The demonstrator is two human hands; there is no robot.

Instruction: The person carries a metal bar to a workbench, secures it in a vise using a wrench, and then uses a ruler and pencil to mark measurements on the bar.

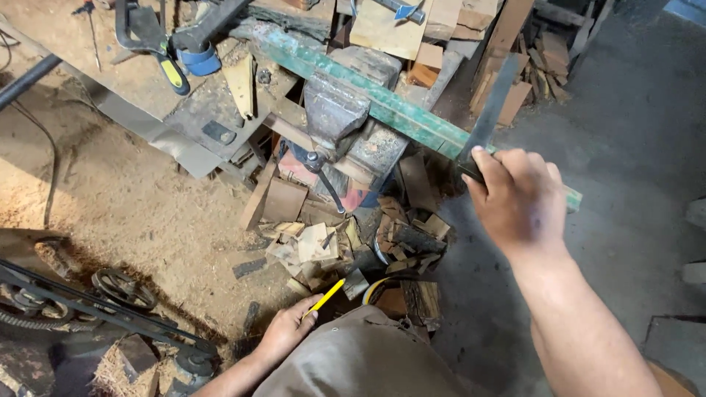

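Both forearms are bare, no sleeves or gloves; grey-brown cloth covers the lap.

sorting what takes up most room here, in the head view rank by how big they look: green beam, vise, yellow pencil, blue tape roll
1. green beam, longest
2. vise
3. and 4. yellow pencil in the left hand and blue tape roll: the pencil is longer but thin and nearer the camera, so unsure

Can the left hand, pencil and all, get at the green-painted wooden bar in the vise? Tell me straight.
Probably not without moving. The left hand hangs low beside the body, holding a yellow pencil, with the grey metal bench vise and a heap of wood offcuts between it and the green-painted wooden bar.
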